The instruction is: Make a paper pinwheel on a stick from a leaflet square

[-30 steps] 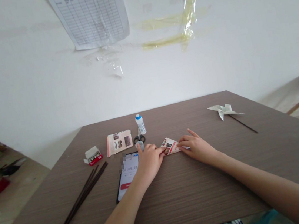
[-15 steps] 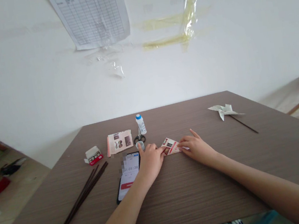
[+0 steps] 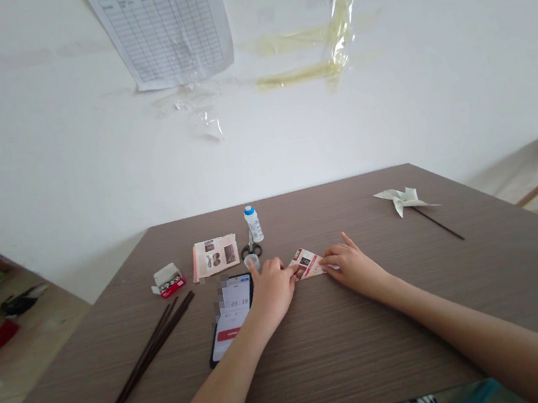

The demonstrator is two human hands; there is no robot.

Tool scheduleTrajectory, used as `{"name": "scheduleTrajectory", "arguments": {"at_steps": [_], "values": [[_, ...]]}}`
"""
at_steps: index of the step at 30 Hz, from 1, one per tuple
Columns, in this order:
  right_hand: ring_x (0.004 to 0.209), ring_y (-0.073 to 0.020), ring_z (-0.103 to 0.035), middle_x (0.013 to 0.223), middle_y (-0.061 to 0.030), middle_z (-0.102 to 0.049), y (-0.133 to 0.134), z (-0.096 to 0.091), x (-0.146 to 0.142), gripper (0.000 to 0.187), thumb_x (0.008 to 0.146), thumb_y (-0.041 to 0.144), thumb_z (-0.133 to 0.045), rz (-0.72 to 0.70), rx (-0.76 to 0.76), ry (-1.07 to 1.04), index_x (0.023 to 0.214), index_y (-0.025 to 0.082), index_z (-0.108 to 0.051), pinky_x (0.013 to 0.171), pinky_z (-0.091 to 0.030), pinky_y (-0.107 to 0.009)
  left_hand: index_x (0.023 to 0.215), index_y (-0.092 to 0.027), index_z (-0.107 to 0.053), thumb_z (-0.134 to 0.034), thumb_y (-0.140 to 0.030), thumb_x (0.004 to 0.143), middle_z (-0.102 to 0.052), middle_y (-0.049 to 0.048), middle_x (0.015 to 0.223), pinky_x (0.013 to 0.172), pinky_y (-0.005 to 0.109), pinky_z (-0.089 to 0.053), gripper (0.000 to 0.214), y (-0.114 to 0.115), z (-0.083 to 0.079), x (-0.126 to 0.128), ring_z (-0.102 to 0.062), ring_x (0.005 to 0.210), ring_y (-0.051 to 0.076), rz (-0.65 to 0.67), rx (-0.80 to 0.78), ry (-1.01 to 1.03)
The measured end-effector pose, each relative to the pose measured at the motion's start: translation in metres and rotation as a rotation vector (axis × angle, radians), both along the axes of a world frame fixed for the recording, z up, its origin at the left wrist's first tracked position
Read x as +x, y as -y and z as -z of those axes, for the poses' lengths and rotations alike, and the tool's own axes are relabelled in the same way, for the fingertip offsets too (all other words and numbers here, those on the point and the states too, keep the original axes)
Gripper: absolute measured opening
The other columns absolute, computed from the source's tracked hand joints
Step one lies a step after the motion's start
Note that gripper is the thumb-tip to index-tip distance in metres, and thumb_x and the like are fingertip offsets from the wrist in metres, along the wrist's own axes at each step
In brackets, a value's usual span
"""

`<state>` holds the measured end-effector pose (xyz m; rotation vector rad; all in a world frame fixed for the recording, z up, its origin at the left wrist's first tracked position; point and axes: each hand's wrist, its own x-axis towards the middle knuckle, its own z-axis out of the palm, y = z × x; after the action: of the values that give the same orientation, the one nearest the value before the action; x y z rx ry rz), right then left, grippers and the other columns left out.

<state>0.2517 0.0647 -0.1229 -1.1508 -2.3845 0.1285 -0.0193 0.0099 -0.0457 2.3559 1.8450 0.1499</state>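
Note:
A small folded piece of printed paper (image 3: 307, 262) lies on the table between my two hands. My left hand (image 3: 272, 286) has its fingers closed at the paper's left corner, pressing it down. At the right corner my right hand (image 3: 349, 263) pinches the edge, its index finger raised. Just left of my left hand are a small translucent cap or cup (image 3: 252, 262) and black-handled scissors (image 3: 252, 250). A phone (image 3: 230, 318) showing a running timer lies partly under my left forearm. The undersides of my fingertips are hidden.
Behind the scissors stands a white bottle with a blue cap (image 3: 253, 222). Further left are a printed sheet (image 3: 215, 256), an open red-and-white box (image 3: 168, 280) and several dark sticks (image 3: 147, 360). A paper pinwheel (image 3: 404, 199) on a stick lies at the right. A wall borders the table's back.
Both hands and the paper stay almost exactly where they were. The phone's timer has advanced by one second.

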Motion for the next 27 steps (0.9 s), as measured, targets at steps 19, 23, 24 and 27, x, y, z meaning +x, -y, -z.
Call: {"name": "scheduleTrajectory", "arguments": {"at_steps": [19,23,24,27], "values": [[0.122,-0.0352,-0.093,0.123,-0.0106,-0.097,0.0005,0.0008,-0.0005,0.029,0.12,0.023,-0.071,0.006,0.012,0.034,0.117,0.034,-0.098,0.153,-0.049,-0.078,0.161,-0.038,-0.095,-0.065,-0.023,0.129,-0.087,0.0133,0.147,0.158,0.088,-0.025,0.046,-0.0016,0.0007,-0.0011,-0.077,0.153,0.041,0.0,-0.013,-0.011],[0.126,-0.0358,-0.091,0.13,-0.0116,-0.097,0.0054,-0.0026,-0.0035,0.03,0.122,0.022,-0.067,0.03,0.021,0.042,0.123,0.032,-0.096,0.152,-0.048,-0.081,0.156,-0.035,-0.097,-0.069,-0.025,0.13,-0.087,0.0138,0.149,0.156,0.094,-0.025,0.039,-0.0002,-0.0002,0.0011,-0.079,0.151,0.042,0.005,0.008,0.013],[0.128,-0.0361,-0.09,0.133,-0.012,-0.097,0.0064,-0.0039,-0.0045,0.031,0.123,0.023,-0.066,0.033,0.02,0.041,0.123,0.032,-0.095,0.152,-0.048,-0.082,0.153,-0.034,-0.098,-0.071,-0.026,0.13,-0.088,0.0138,0.149,0.156,0.094,-0.025,0.037,-0.0001,-0.0004,0.0021,-0.079,0.151,0.042,0.006,0.023,0.024],[0.129,-0.0375,-0.09,0.134,-0.0128,-0.097,0.0078,-0.0077,-0.007,0.03,0.125,0.023,-0.065,0.031,-0.003,0.045,0.122,0.031,-0.095,0.151,-0.048,-0.083,0.142,-0.031,-0.1,-0.074,-0.028,0.129,-0.089,0.0141,0.153,0.157,0.091,-0.028,0.029,-0.0008,-0.0016,0.0053,-0.08,0.152,0.042,0.02,0.047,0.038]]}}
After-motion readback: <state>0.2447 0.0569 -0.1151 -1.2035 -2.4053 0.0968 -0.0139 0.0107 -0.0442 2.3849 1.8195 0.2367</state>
